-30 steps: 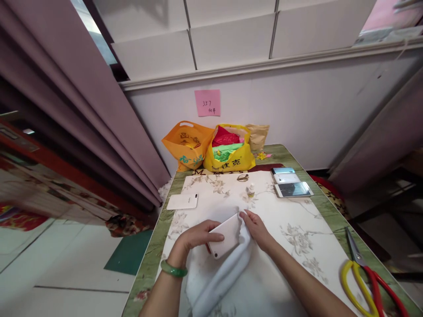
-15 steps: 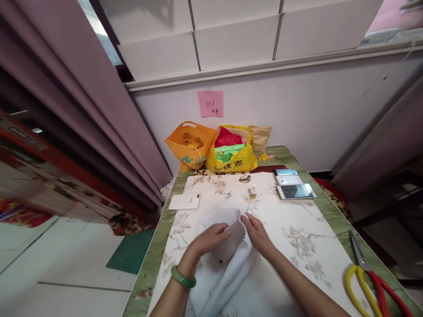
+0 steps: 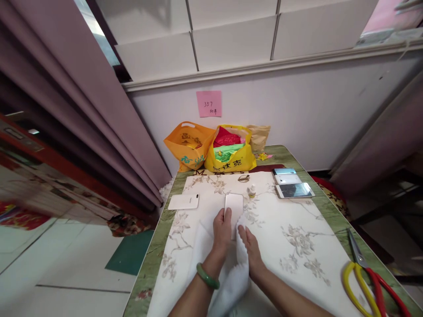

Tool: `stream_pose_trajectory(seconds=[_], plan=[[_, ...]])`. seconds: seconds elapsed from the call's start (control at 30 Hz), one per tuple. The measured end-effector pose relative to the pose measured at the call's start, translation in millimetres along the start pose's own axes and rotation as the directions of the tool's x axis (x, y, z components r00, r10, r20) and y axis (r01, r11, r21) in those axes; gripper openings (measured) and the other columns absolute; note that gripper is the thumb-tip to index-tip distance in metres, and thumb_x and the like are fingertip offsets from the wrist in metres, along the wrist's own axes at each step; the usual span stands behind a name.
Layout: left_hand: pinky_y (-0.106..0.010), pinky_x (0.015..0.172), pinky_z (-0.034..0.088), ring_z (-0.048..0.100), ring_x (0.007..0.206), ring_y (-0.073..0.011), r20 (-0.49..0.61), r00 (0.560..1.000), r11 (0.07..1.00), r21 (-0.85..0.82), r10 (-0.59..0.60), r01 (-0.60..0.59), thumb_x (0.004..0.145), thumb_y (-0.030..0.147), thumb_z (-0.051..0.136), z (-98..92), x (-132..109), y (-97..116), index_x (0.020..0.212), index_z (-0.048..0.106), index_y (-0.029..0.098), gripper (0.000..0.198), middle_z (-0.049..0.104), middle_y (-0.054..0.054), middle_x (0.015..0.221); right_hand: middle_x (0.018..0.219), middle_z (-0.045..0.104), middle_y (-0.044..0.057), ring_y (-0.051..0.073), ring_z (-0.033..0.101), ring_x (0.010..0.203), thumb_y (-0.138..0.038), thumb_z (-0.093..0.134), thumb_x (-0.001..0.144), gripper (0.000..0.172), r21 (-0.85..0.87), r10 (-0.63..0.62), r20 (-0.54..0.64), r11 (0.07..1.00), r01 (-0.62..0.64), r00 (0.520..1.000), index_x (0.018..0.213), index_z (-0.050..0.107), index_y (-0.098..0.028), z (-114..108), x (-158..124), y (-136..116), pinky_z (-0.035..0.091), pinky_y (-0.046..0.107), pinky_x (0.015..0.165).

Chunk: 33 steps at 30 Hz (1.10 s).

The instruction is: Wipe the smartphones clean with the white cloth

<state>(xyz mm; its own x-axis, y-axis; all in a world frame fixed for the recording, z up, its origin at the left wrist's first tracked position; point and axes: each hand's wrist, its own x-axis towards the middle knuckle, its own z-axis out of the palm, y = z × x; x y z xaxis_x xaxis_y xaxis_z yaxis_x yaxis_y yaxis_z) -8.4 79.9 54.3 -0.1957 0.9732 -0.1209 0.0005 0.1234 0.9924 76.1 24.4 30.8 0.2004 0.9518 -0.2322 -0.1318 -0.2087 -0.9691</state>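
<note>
A white phone [image 3: 235, 205] stands out above my two hands, over the floral sheet near the middle of the table. My left hand [image 3: 222, 226], with a green bangle on the wrist, grips its left edge, the thumb on its face. My right hand [image 3: 250, 246] holds a white cloth [image 3: 243, 257] with a scalloped edge against the phone's lower right side. The rest of the cloth hangs down between my forearms. Just beyond the phone stands a small bottle [image 3: 252, 191], with a folded brown-rimmed item [image 3: 243, 178] behind it.
Another white phone [image 3: 183, 201] lies at the left, several more phones [image 3: 295, 190] at the right. Scissors [image 3: 361, 264] with yellow and red handles lie front right. Orange [image 3: 190, 147] and yellow [image 3: 231, 164] bags stand at the back beside a brown packet [image 3: 259, 137].
The held phone has turned from slanted to nearly upright and moved away from me. My left hand has moved right and up; my right hand and the cloth have shifted lower.
</note>
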Motion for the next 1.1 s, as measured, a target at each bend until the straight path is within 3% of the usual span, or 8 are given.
stream_pose_trajectory(seconds=[0.1, 0.37, 0.6, 0.67, 0.77, 0.93, 1.0, 1.1], plan=[[-0.025, 0.061, 0.037, 0.043, 0.064, -0.0135, -0.002, 1.0, 1.0, 0.012, -0.005, 0.005, 0.083, 0.056, 0.051, -2.5, 3.5, 0.1, 0.071, 0.053, 0.018, 0.039, 0.049, 0.002, 0.066, 0.091, 0.07, 0.007, 0.025, 0.062, 0.087, -0.056, 0.052, 0.086, 0.041, -0.031, -0.027, 0.044, 0.999, 0.028, 0.999, 0.093, 0.067, -0.019, -1.4, -0.5, 3.6, 0.046, 0.034, 0.083], [-0.025, 0.059, 0.032, 0.038, 0.062, -0.0126, 0.294, 0.953, 0.992, 0.121, -0.07, 0.035, 0.084, 0.052, 0.054, -20.1, -20.2, -2.9, 0.065, 0.048, 0.019, 0.038, 0.042, 0.004, 0.062, 0.077, 0.065, 0.005, 0.022, 0.057, 0.076, -0.06, 0.046, 0.086, 0.044, -0.067, 0.023, -0.132, 0.997, -0.032, 0.991, 0.08, 0.061, -0.019, -10.4, 45.9, -11.4, 0.045, 0.031, 0.069], [-0.025, 0.062, 0.036, 0.042, 0.065, -0.0132, 0.0, 1.0, 1.0, -0.007, 0.029, -0.029, 0.084, 0.05, 0.053, -4.4, -7.9, 2.4, 0.069, 0.051, 0.018, 0.036, 0.048, 0.002, 0.067, 0.08, 0.066, 0.005, 0.021, 0.058, 0.076, -0.059, 0.047, 0.088, 0.043, -0.118, -0.062, -0.024, 0.991, 0.059, 0.998, 0.083, 0.061, -0.019, 0.3, 9.0, -1.3, 0.045, 0.031, 0.074], [-0.025, 0.063, 0.037, 0.043, 0.066, -0.0136, -0.018, 0.999, 0.999, 0.014, 0.032, -0.031, 0.085, 0.051, 0.051, -2.1, -6.0, 3.6, 0.071, 0.052, 0.019, 0.036, 0.05, 0.002, 0.068, 0.079, 0.066, 0.004, 0.021, 0.058, 0.075, -0.06, 0.049, 0.087, 0.042, -0.09, -0.064, 0.021, 0.994, 0.065, 0.998, 0.085, 0.062, -0.02, -2.1, 6.3, -0.7, 0.045, 0.031, 0.072], [-0.024, 0.061, 0.035, 0.04, 0.064, -0.0125, 0.148, 0.988, 0.995, 0.089, 0.04, -0.054, 0.085, 0.05, 0.053, -7.7, -8.6, 7.5, 0.067, 0.048, 0.019, 0.036, 0.044, 0.004, 0.064, 0.074, 0.064, 0.003, 0.02, 0.055, 0.073, -0.062, 0.05, 0.085, 0.044, -0.072, -0.064, -0.033, 0.995, 0.061, 0.997, 0.08, 0.061, -0.02, -10.1, 20.3, -5.0, 0.043, 0.03, 0.07], [-0.024, 0.054, 0.026, 0.031, 0.059, -0.0106, 0.499, 0.865, 0.982, 0.185, -0.058, -0.041, 0.084, 0.048, 0.054, -28.9, -13.1, 16.7, 0.061, 0.044, 0.019, 0.039, 0.034, 0.005, 0.059, 0.065, 0.058, 0.0, 0.018, 0.05, 0.066, -0.065, 0.048, 0.084, 0.047, -0.008, 0.013, -0.158, 1.0, -0.014, 0.987, 0.071, 0.055, -0.021, -17.1, 48.3, -14.6, 0.042, 0.029, 0.062], [-0.024, 0.053, 0.024, 0.03, 0.057, -0.0101, 0.506, 0.859, 0.982, 0.188, -0.076, -0.024, 0.083, 0.048, 0.054, -31.4, -11.7, 18.0, 0.059, 0.043, 0.019, 0.04, 0.032, 0.005, 0.058, 0.065, 0.058, 0.0, 0.019, 0.051, 0.065, -0.064, 0.047, 0.085, 0.046, 0.021, 0.042, -0.152, 0.999, -0.04, 0.987, 0.07, 0.054, -0.022, -13.4, 46.9, -16.2, 0.042, 0.029, 0.062], [-0.024, 0.055, 0.028, 0.032, 0.057, -0.0105, 0.346, 0.938, 0.99, 0.135, -0.02, -0.029, 0.082, 0.049, 0.056, -23.3, -7.1, 16.0, 0.06, 0.042, 0.019, 0.04, 0.033, 0.006, 0.058, 0.074, 0.065, 0.002, 0.021, 0.057, 0.075, -0.061, 0.048, 0.086, 0.043, 0.029, 0.048, -0.111, 0.999, -0.045, 0.993, 0.076, 0.059, -0.021, -3.6, 32.6, -14.5, 0.045, 0.03, 0.071]])
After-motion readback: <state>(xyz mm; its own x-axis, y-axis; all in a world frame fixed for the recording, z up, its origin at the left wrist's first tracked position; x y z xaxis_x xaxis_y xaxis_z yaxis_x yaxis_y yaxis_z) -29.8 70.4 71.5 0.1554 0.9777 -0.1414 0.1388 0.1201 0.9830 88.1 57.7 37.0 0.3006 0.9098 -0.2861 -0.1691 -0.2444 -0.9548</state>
